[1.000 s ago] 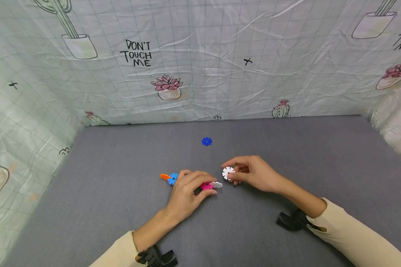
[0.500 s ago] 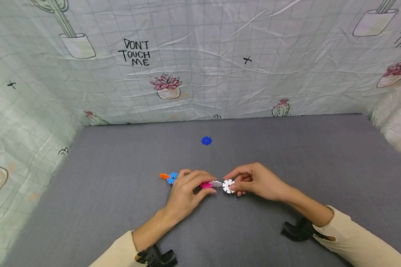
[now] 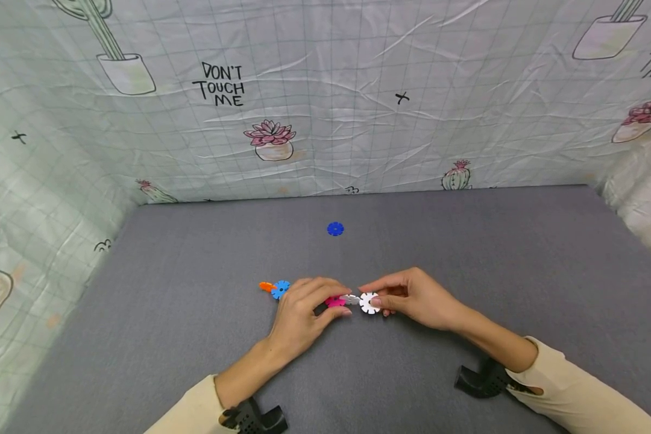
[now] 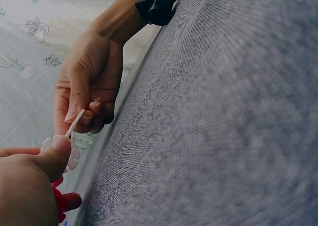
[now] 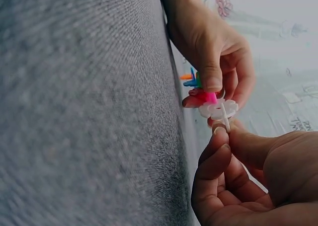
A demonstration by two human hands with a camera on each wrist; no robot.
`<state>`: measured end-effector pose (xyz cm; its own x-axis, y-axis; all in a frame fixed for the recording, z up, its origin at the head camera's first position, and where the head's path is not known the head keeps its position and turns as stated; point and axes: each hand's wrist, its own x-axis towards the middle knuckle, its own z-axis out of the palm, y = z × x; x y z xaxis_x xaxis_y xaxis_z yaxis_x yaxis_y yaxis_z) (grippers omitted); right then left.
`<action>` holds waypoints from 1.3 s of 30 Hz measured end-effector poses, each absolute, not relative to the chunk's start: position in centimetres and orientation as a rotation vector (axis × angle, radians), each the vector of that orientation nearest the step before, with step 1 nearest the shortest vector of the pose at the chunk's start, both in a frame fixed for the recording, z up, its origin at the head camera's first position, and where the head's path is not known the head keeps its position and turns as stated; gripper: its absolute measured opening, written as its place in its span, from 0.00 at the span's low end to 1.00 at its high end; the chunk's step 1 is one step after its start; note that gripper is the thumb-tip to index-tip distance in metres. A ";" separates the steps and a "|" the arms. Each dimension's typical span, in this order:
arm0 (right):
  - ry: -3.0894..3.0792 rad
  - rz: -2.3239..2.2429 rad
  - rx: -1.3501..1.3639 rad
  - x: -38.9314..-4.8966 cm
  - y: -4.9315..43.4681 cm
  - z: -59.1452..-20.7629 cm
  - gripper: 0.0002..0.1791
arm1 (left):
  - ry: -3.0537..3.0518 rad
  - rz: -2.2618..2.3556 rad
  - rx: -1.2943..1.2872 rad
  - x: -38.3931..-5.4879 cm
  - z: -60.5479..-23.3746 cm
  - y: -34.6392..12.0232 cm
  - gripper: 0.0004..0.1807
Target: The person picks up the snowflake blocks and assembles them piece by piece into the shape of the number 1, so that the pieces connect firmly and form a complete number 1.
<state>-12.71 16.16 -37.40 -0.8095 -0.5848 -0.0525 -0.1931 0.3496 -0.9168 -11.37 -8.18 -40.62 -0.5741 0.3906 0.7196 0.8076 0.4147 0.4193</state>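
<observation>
My left hand (image 3: pixel 306 310) grips a chain of interlocking slotted discs, covering its middle. From its left side stick out a light blue disc (image 3: pixel 280 290) and an orange disc (image 3: pixel 266 286). Between thumb and fingers show a pink disc (image 3: pixel 335 301) and, at the right end, a translucent whitish disc (image 3: pixel 351 299). A white slotted disc (image 3: pixel 368 303) is pinched by thumb and fingers of my right hand (image 3: pixel 420 301). In the right wrist view this white disc (image 5: pixel 225 117) stands edge-on against the whitish disc (image 5: pixel 212 110); how deep the slots mesh cannot be told.
A dark blue slotted disc (image 3: pixel 335 229) lies alone on the grey tabletop (image 3: pixel 206 253), beyond the hands. A printed cloth (image 3: pixel 325 102) hangs at the back and sides. Black wrist cameras (image 3: pixel 260 419) sit on both forearms.
My right hand has come toward me with the white disc, then slightly left, bringing it against the chain's whitish end disc. The left hand and its chain have stayed in place.
</observation>
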 end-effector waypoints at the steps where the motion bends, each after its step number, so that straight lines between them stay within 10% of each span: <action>1: 2.248 -1.447 -0.685 -12.7 16.1 -37.4 0.15 | -2.151 -1.050 -1.012 -11.4 -40.6 -8.2 0.19; 39: 2.278 -1.530 -0.628 -12.2 14.9 -38.0 0.14 | -2.119 -1.009 -1.089 -11.3 -40.7 -8.2 0.16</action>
<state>-12.21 14.94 -37.95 -0.8503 -0.5258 -0.0235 -0.1771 0.3278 -0.9280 -11.31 -8.17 -40.70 -0.5221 0.4327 0.7350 0.8433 0.3904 0.3693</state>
